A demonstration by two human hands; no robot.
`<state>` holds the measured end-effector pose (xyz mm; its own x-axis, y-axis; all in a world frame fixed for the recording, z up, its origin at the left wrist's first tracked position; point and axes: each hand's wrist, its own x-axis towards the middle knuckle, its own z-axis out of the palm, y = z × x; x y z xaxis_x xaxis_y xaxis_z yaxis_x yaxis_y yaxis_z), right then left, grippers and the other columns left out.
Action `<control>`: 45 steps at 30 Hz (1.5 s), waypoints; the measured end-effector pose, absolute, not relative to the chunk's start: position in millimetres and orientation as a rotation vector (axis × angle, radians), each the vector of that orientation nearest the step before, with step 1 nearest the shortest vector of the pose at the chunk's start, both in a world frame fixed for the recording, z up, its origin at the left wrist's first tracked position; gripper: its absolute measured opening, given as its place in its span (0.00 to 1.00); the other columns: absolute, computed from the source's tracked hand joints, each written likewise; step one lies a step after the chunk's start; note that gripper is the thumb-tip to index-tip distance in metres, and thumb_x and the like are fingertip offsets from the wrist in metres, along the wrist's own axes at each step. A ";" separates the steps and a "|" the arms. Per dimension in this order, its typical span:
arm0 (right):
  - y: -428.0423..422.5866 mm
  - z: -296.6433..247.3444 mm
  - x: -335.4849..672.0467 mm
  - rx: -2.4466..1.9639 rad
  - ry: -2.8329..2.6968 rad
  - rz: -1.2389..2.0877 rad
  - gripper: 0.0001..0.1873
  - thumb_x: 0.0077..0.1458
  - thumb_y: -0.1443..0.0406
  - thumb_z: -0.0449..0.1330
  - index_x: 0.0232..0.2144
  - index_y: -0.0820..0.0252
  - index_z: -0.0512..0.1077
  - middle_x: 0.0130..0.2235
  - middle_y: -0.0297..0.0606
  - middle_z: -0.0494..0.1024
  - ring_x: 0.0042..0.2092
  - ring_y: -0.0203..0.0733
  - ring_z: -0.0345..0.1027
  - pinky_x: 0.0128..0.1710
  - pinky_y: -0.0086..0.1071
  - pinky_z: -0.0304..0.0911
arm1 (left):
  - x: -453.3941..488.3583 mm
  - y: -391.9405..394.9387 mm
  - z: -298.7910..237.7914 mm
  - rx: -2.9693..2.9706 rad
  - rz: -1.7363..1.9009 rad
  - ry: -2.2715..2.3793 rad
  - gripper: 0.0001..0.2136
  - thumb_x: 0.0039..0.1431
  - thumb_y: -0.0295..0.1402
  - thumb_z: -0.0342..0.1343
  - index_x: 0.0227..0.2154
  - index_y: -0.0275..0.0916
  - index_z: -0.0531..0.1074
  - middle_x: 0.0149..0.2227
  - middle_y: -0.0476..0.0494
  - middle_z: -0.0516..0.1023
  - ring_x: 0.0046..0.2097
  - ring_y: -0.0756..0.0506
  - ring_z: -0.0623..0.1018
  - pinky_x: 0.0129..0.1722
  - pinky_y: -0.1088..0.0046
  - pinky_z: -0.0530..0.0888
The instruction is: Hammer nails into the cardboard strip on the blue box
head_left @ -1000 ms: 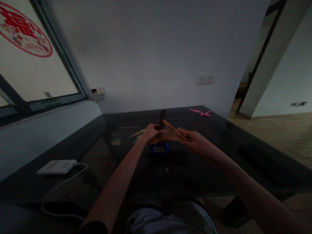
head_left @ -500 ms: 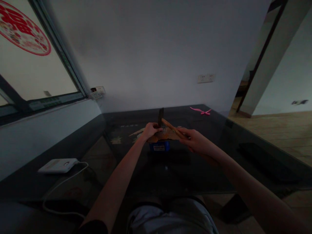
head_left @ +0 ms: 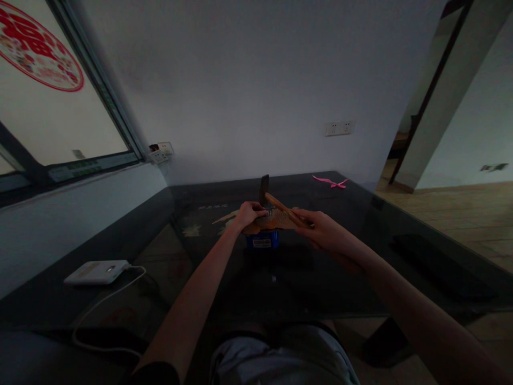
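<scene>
My right hand [head_left: 320, 230] grips the wooden handle of a hammer [head_left: 276, 203], whose dark head is raised above a brown board [head_left: 276, 222]. The board rests on a small blue box [head_left: 262, 240] on the dark glass table [head_left: 360, 251]. My left hand [head_left: 248, 214] is closed at the board's left end, fingers pinched at a small nail under the hammer head. The nail itself is too small to see clearly.
A white device [head_left: 97, 271] with a white cable [head_left: 100, 305] lies on the table's left. A pink ribbon [head_left: 331, 183] sits at the far right corner. Wall sockets [head_left: 339, 128] are behind. A window is at left, a doorway at right.
The hammer head has lifted slightly above the board. My left hand has stayed in place at the board.
</scene>
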<state>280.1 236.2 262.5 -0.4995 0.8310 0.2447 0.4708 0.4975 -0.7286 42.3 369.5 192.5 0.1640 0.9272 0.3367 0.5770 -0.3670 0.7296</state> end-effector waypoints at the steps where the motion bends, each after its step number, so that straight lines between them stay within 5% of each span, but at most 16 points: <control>1: 236.1 262.1 280.9 -1.062 -2.145 0.837 0.26 0.51 0.69 0.54 0.55 0.62 0.65 0.25 0.31 0.70 0.16 0.26 0.57 0.14 0.21 0.55 | 42.4 369.4 192.3 2.010 1.072 1.425 0.09 0.45 0.35 0.61 0.27 0.33 0.77 0.28 0.44 0.79 0.30 0.47 0.76 0.31 0.73 0.70; 11: 224.5 231.1 299.4 -1.070 -1.745 1.086 0.33 0.52 0.60 0.57 0.59 0.62 0.58 0.22 0.26 0.64 0.17 0.28 0.56 0.14 0.23 0.53 | 27.2 368.1 195.2 1.995 1.227 1.073 0.15 0.46 0.32 0.61 0.38 0.33 0.73 0.37 0.41 0.78 0.39 0.46 0.77 0.43 0.69 0.73; 17: 215.9 217.9 309.6 -0.944 -1.356 1.193 0.34 0.52 0.53 0.57 0.58 0.62 0.59 0.24 0.29 0.66 0.16 0.27 0.54 0.12 0.24 0.49 | -10.1 352.6 192.3 1.907 1.461 1.280 0.13 0.51 0.34 0.56 0.40 0.34 0.71 0.40 0.39 0.77 0.42 0.47 0.77 0.46 0.68 0.72; 25: 201.1 213.4 329.5 -0.728 -1.283 1.258 0.30 0.53 0.56 0.57 0.56 0.53 0.57 0.24 0.27 0.62 0.14 0.27 0.50 0.11 0.24 0.46 | -27.2 338.5 149.5 1.681 1.497 1.416 0.17 0.57 0.41 0.50 0.45 0.36 0.68 0.47 0.38 0.74 0.47 0.46 0.75 0.44 0.72 0.72; 36: 200.8 248.2 291.4 -1.012 -1.580 1.052 0.29 0.55 0.57 0.55 0.57 0.56 0.58 0.24 0.27 0.62 0.18 0.28 0.55 0.15 0.23 0.53 | -9.2 327.7 168.3 2.056 1.480 1.470 0.12 0.51 0.31 0.57 0.40 0.35 0.72 0.43 0.40 0.75 0.46 0.44 0.74 0.49 0.66 0.70; 45: 222.9 244.9 285.9 -1.006 -1.712 1.077 0.28 0.55 0.57 0.53 0.57 0.58 0.58 0.24 0.26 0.61 0.17 0.27 0.55 0.13 0.23 0.52 | 1.8 353.5 187.3 2.231 1.034 1.606 0.08 0.50 0.34 0.58 0.31 0.37 0.78 0.32 0.43 0.80 0.35 0.44 0.77 0.38 0.70 0.71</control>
